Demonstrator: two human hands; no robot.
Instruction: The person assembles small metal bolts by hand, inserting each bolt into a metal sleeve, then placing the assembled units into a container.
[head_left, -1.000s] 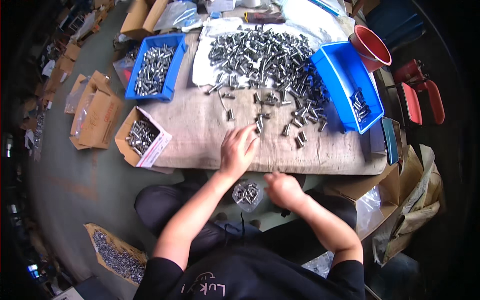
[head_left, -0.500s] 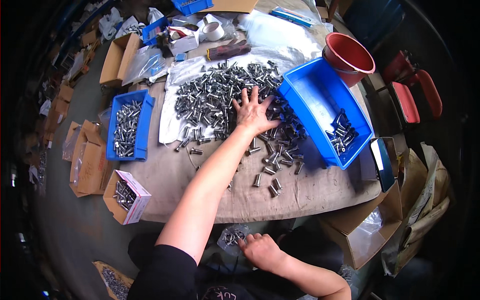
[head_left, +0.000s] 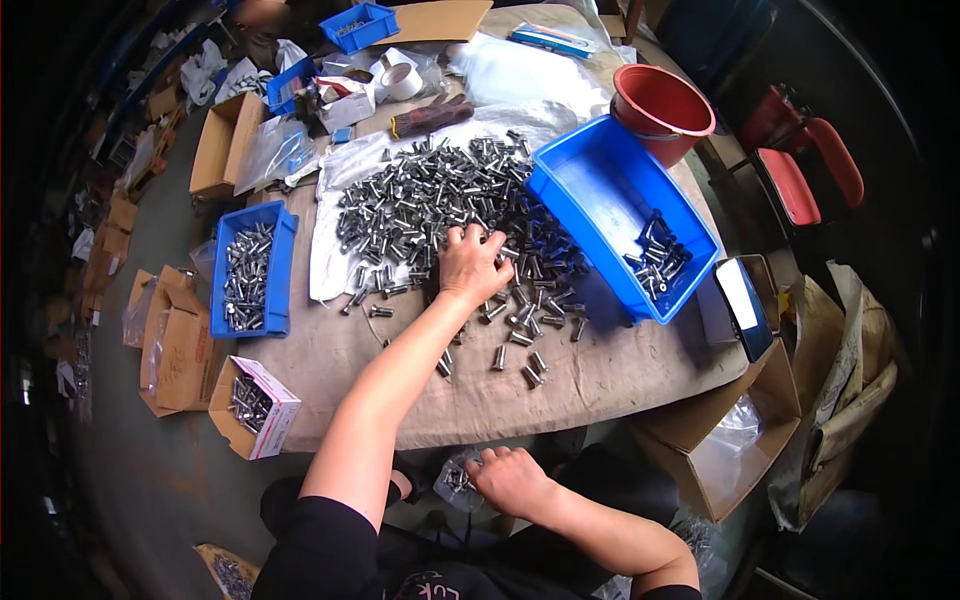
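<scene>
At a cloth-covered table [head_left: 600, 390], your left hand [head_left: 473, 266] rests in a loose heap of metal bolts [head_left: 400, 215], fingers bent down among them; whether they grasp one cannot be told. Below the near edge, your right hand [head_left: 512, 482] curls its fingers beside a clear plastic bag [head_left: 444, 488] holding metal pieces, any grip on it unclear. The heap lies largely on a white sheet [head_left: 325, 265], near an angled blue bin [head_left: 585, 165] at right.

left arm [head_left: 375, 405] stretched way out far, left hand [head_left: 470, 270] palm-down with fingers [head_left: 474, 234] bent and spread, right arm [head_left: 605, 524] bent, right hand [head_left: 514, 484] near, kinda curled
</scene>
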